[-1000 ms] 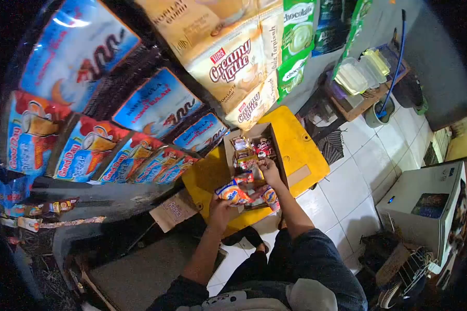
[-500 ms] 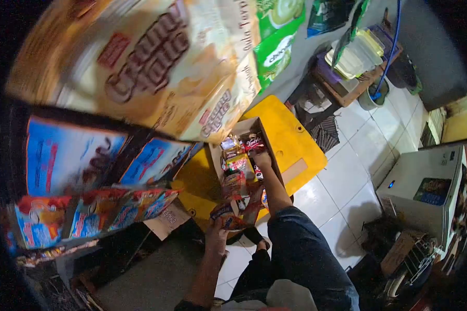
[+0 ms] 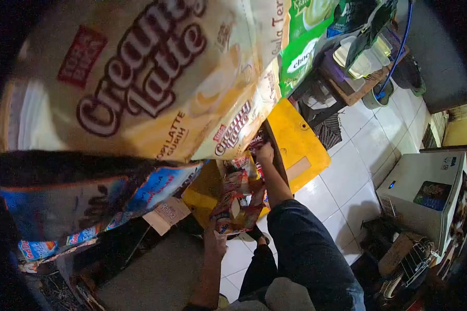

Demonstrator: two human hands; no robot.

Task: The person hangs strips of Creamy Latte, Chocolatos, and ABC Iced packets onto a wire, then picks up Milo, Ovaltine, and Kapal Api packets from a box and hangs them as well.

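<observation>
A cardboard box [image 3: 280, 165] of small packets stands on a yellow surface [image 3: 306, 150], its far part covered by a hanging Creamy Latte pack [image 3: 145, 67]. My right hand [image 3: 264, 153] reaches into the box, its fingers closed at a dark red packet [image 3: 257, 140]; whether it grips that one is hard to tell. Near the box's close end, my left hand [image 3: 214, 241] is closed on a strip of sachets [image 3: 222, 216]. Reddish sachets [image 3: 233, 186] extend from it up over the box.
Blue sachets [image 3: 161, 186] hang at the left, above a cardboard piece [image 3: 167, 213]. Green sachets [image 3: 298, 62] hang beyond the box. Plastic containers [image 3: 360, 57] sit on a small table at the back right. A white appliance [image 3: 425, 181] stands at the right.
The hanging packs now fill more of the view and cover the box's far end. My left hand is slightly lower, with the sachet strip more spread out. My right hand remains in the box.
</observation>
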